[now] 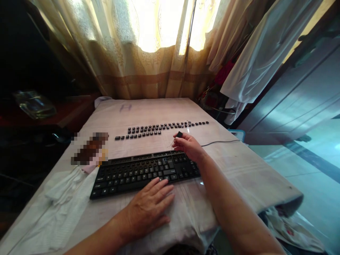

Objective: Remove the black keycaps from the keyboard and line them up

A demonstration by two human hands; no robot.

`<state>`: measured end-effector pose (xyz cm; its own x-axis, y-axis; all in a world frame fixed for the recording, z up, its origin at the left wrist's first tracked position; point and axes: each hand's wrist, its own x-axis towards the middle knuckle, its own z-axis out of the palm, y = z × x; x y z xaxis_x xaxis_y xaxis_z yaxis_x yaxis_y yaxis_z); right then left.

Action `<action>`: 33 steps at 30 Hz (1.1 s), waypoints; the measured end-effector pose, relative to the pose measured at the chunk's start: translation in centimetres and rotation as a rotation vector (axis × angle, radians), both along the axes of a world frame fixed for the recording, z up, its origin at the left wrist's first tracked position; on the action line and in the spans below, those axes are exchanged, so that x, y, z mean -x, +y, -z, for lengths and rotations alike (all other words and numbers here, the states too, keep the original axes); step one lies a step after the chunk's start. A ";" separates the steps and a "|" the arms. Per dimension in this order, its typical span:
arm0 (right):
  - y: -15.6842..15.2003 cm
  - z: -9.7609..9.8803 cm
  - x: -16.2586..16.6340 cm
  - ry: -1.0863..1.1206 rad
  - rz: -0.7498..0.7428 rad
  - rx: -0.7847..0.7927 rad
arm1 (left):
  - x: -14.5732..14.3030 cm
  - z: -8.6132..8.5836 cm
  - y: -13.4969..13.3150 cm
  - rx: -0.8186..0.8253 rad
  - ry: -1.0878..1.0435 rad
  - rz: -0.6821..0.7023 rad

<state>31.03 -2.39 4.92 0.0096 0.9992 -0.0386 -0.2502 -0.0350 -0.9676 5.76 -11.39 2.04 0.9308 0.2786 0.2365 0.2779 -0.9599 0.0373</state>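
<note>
A black keyboard lies slantwise on the cloth-covered table, with part of its upper key rows stripped of caps. My left hand rests flat at its front edge, fingers stretched out and fingertips touching the lower right part. Above the keyboard's back edge, my right hand pinches a small black keycap between thumb and fingers. Thin wire ends show beside those fingertips; the rest of that wire is hidden. Beyond the keyboard, loose keycaps stand in several rows.
A cable runs right from behind my right hand. White cloth and a blurred-out item lie at the left. Curtains hang behind the table; a glass object stands on a surface at far left.
</note>
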 end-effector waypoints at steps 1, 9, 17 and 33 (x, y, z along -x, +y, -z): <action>0.2 0.1 0.4 -0.039 -0.030 0.001 | -0.9 0.2 0.0 0.033 -0.022 0.051; 1.2 0.5 2.4 -0.325 -0.359 -0.052 | -2.3 1.1 1.5 0.177 -0.148 0.117; 0.6 1.8 2.5 -0.446 -0.407 -0.172 | -1.8 1.9 1.6 0.033 -0.266 0.076; -1.1 0.8 3.2 -0.882 -0.360 -0.423 | -0.7 1.8 2.8 -0.048 -0.178 -0.082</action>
<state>27.79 -3.51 4.16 -0.4369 0.8788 0.1917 0.5093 0.4174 -0.7526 6.46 -8.57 0.23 0.8477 0.3367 0.4099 0.3486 -0.9360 0.0478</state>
